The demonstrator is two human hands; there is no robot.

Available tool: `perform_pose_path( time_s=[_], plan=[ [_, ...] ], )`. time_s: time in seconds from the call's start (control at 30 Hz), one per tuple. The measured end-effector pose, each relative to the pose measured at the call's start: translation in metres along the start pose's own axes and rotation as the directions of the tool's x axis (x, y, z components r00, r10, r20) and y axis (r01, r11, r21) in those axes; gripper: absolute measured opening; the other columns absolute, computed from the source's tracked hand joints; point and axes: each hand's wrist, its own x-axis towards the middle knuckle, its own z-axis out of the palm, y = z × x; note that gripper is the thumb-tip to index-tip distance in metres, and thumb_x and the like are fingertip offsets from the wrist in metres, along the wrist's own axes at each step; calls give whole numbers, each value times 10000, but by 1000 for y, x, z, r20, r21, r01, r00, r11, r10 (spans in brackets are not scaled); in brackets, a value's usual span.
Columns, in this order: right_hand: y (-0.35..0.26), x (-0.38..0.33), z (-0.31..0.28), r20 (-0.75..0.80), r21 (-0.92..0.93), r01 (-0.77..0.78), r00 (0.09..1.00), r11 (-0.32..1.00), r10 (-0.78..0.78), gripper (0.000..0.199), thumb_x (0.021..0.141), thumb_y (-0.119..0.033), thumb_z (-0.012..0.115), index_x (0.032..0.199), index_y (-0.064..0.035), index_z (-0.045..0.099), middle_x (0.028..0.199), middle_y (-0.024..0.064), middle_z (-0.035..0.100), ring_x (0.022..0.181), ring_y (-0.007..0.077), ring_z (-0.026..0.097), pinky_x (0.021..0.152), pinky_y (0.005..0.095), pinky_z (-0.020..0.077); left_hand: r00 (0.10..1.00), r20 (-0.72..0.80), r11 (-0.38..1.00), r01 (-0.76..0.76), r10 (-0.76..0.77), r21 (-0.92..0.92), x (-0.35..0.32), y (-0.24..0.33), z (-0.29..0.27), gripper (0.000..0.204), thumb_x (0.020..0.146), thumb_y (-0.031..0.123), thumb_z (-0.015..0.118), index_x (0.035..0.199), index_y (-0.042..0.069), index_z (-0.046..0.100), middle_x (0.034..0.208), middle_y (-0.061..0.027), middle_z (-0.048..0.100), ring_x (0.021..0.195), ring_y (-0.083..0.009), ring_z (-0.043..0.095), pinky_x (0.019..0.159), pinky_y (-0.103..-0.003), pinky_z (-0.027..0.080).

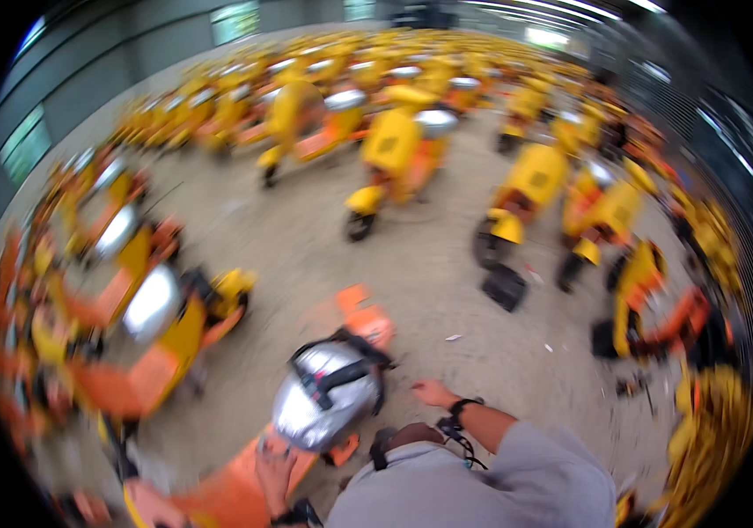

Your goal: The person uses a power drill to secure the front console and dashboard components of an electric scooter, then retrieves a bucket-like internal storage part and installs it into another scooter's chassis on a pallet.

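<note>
Right in front of me stands a yellow and orange scooter with an orange footboard (227, 493) and a silver-covered seat (301, 409). On the seat lies a dark, elongated tool-like item (341, 377) with a bit of red on it; blur hides its exact kind. My left hand (276, 468) is at the seat's near end, above the footboard, its fingers blurred. My right hand (433, 393), with a black band at the wrist, reaches out over the floor right of the seat. Its fingers are smeared, and nothing can be made out in them.
Rows of yellow scooters (391, 145) fill the hall behind. More scooters with silver seats (153, 304) stand close on the left. A black box-like piece (505, 288) lies on the concrete floor (297, 238). Yellow parts (711, 440) are heaped at the right.
</note>
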Motion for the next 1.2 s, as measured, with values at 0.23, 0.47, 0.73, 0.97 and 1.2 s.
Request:
perform_pose_path(
  time_s=[0.23, 0.47, 0.73, 0.97, 1.2],
  plan=[
    [-1, -3, 45, 207, 194, 121, 965, 973, -162, 311, 879, -86, 571, 1140, 44, 679, 838, 138, 733, 693, 164, 693, 678, 300, 563, 954, -212, 877, -93, 214, 471, -52, 122, -39, 657, 737, 263, 832, 1277, 7, 561, 1159, -215, 651, 1055, -367, 639, 893, -436, 516],
    [-143, 23, 62, -36, -311, 656, 715, 687, -699, 585, 785, -45, 584, 1356, 41, 494, 1258, 260, 551, 1206, 393, 528, 1048, 446, 407, 756, -575, 855, 38, 314, 517, -134, 134, -56, 739, 718, 286, 854, 1325, 10, 538, 1188, -208, 651, 1093, -373, 632, 943, -438, 497],
    [-176, 74, 107, 63, -690, 354, 898, 632, -435, 906, 698, -185, 724, 1490, 2, 327, 1515, 190, 362, 1448, 358, 282, 1175, 549, 197, 700, -611, 825, 57, 369, 563, -196, 156, -84, 644, 662, 215, 900, 1207, 28, 615, 1132, -143, 670, 1057, -343, 629, 911, -431, 493],
    [-180, 93, 108, 52, -691, 305, 925, 656, -376, 890, 678, -173, 716, 1464, -7, 332, 1462, 203, 404, 1398, 356, 353, 1159, 555, 211, 637, -569, 700, 65, 520, 711, -206, 173, -90, 661, 567, 193, 939, 1139, 33, 649, 1132, -116, 669, 1061, -328, 611, 914, -428, 482],
    [-173, 99, 89, 75, -545, 520, 811, 658, -580, 708, 708, -40, 657, 1383, -7, 447, 1374, 194, 499, 1310, 356, 450, 1125, 478, 291, 547, -714, 865, -37, 437, 501, -183, 171, -99, 862, 616, 164, 904, 1341, 9, 463, 1201, -129, 587, 1140, -253, 590, 961, -394, 501]
  ],
)
